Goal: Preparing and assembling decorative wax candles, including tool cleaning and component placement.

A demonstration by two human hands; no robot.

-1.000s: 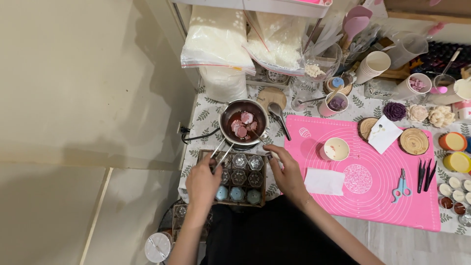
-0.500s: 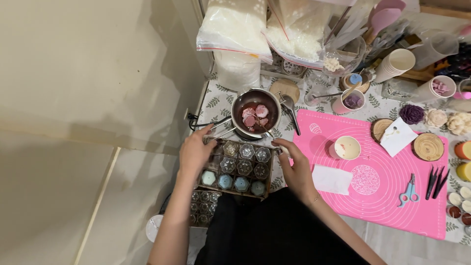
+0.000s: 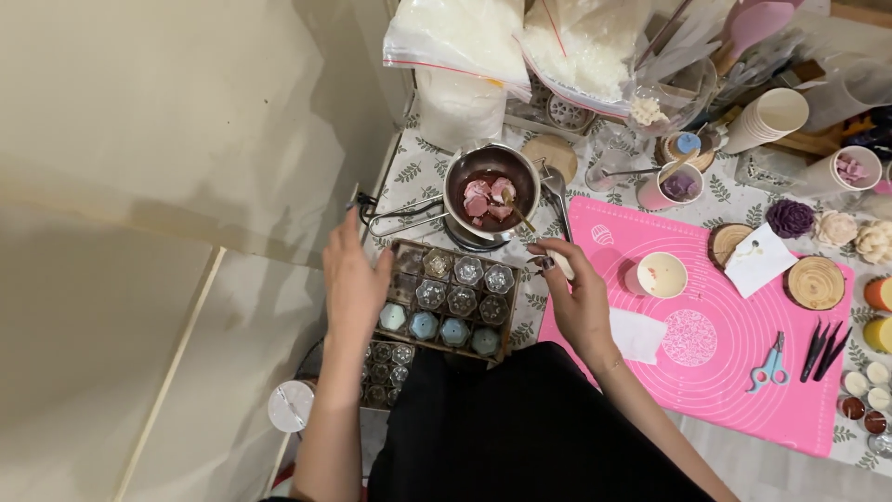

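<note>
Clear, brittle-looking moulds fill the box tray (image 3: 446, 299) at frame centre, so keep it level, your open left hand (image 3: 354, 282) flat against its left wall, while your right hand (image 3: 578, 296) pinches a pale stick (image 3: 560, 263).

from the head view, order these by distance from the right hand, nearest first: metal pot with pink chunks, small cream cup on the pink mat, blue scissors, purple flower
From the right hand:
1. Small cream cup, just to its right on the pink mat.
2. Metal pot, up and left.
3. Blue scissors, far right, low on the mat.
4. Purple flower, far right, past the mat's top edge.
</note>
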